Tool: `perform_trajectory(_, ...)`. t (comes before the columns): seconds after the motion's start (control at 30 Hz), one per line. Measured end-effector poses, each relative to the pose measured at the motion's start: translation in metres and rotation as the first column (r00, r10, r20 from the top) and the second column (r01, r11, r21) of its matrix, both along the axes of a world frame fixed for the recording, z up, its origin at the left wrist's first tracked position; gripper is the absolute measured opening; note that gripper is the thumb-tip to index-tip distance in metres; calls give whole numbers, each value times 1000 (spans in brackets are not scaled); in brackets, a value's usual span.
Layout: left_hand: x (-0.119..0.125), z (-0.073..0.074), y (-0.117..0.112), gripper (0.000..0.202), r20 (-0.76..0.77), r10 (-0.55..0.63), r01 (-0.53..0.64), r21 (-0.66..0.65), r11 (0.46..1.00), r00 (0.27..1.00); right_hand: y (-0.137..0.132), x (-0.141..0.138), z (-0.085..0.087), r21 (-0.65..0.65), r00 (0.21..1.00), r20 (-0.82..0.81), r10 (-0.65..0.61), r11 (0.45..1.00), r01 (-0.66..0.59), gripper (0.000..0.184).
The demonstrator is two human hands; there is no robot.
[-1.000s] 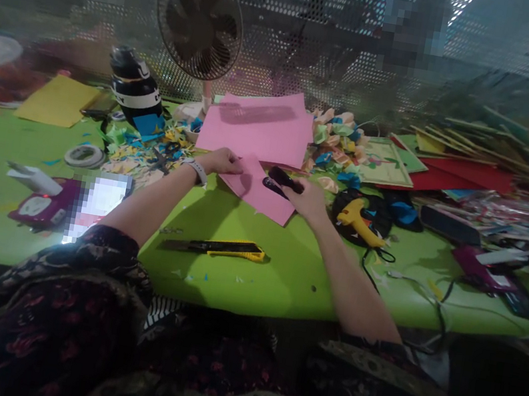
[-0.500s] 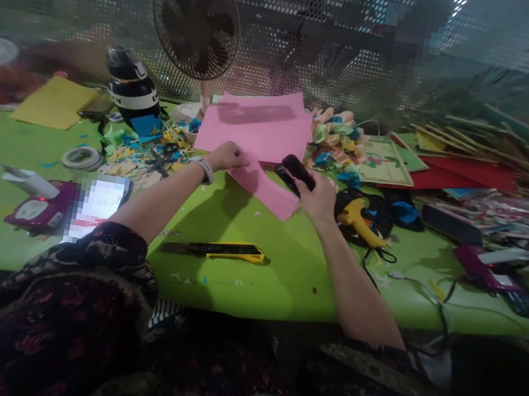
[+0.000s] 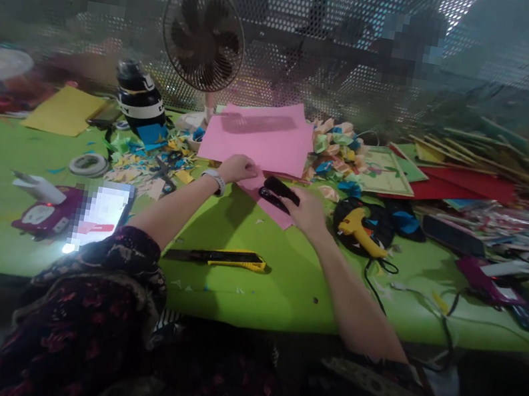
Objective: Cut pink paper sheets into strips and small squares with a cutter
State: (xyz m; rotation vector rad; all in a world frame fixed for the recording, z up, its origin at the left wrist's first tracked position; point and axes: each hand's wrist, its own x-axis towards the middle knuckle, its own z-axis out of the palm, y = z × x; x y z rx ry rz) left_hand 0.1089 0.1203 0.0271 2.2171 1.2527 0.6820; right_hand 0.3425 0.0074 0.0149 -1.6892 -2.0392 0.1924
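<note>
A narrow strip of pink paper slants over the green table, its upper left end pinched in my left hand. My right hand is closed around a black stapler. The stapler's jaws lie over the strip's middle; whether they grip the paper I cannot tell. Behind my hands lies a stack of larger pink sheets. A yellow and black box cutter rests on the table between my forearms, its blade end pointing left.
A lit phone and a purple device lie left, near a tape roll. Paper scraps, a black bottle and a fan stand behind. Right are a yellow glue gun, cables and red sheets.
The stapler in my right hand has moved left and down, from the strip's right edge to over its middle. My left hand keeps its pinch. The whole view has shifted slightly.
</note>
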Motion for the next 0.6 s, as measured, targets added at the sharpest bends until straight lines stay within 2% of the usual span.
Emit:
perform_trajectory(0.17,-17,2,-3,13,-5,131,-130,101,986,991,1,0,-3,-45,999,20,-42,998,43,28)
perform_trajectory(0.23,-33,5,-2,27,-29,192,-185,174,967,981,1,0,-3,-45,999,28,-38,998,39,28)
perform_trajectory(0.3,-52,8,0,48,-102,223,-189,272,944,969,1,-1,-3,-33,999,37,-27,999,28,28)
perform_trajectory(0.37,-70,10,2,71,-257,227,-142,311,940,939,1,-1,-2,-8,999,42,-25,1000,26,27)
perform_trajectory(0.43,-84,8,2,88,-401,229,-114,290,950,887,1,-1,0,9,999,45,-24,1000,24,24)
perform_trajectory(0.5,-92,4,0,85,-465,260,-124,303,945,846,0,-2,2,5,999,51,-13,1000,13,22)
perform_trajectory(0.6,-96,-2,0,58,-444,330,-168,366,915,833,0,-2,3,-8,998,55,4,1000,-3,23)
